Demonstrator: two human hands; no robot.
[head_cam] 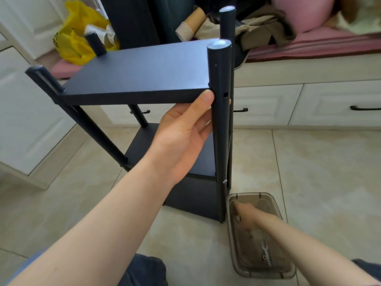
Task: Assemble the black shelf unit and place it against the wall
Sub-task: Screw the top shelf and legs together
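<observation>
Matte black shelf (140, 67), stiff boards, stands on tile (329, 172); likely light but wobbly. Left hand (181, 137) grips its round metal front-right post (220, 79) under the top board, a sound hold. Right hand (245, 215) reaches into a smoky plastic bin (286, 271) at its right foot; grasp unclear.

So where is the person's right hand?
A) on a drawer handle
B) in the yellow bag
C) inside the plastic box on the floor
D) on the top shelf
C: the right hand is down in the plastic box, while the left hand grips the shelf unit.
</observation>
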